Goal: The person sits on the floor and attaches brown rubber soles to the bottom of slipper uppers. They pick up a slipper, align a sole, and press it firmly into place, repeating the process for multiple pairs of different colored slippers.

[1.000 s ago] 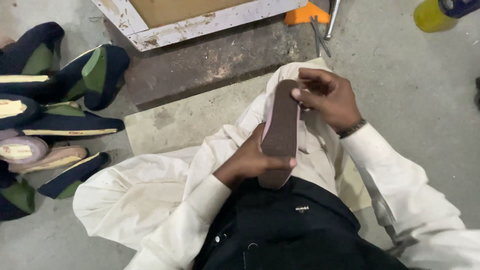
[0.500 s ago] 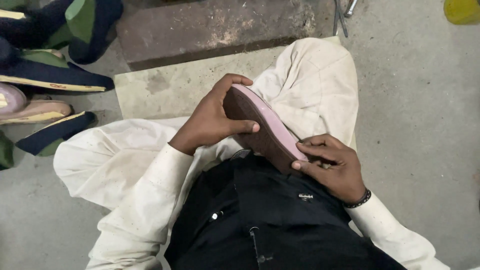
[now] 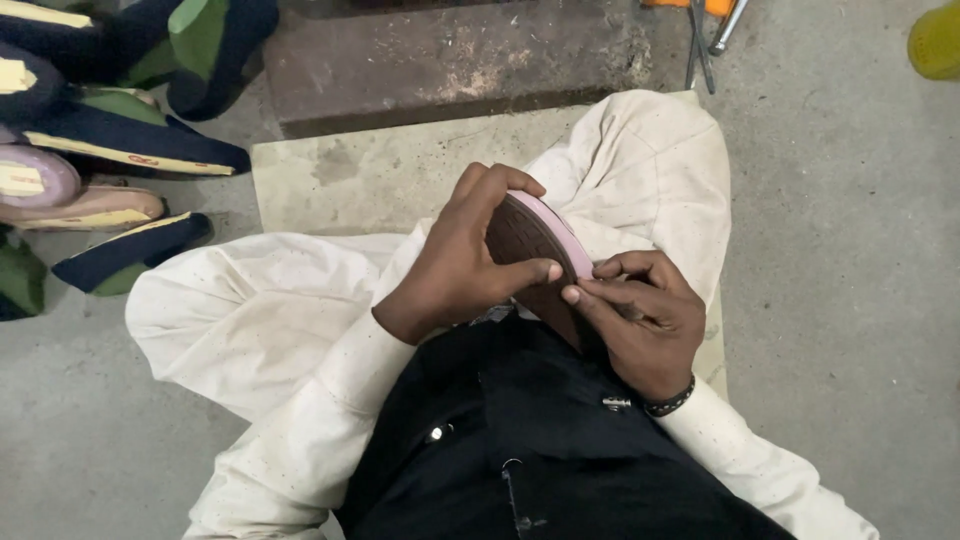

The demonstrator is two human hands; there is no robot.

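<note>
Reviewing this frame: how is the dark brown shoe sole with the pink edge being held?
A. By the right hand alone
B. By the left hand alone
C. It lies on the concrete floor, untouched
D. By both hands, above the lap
D: the left hand wraps over the dark brown shoe sole with the pink edge while the right hand pinches its lower rim, above the lap.

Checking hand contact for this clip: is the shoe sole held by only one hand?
No: both the left hand and the right hand grip the brown shoe sole.
</note>
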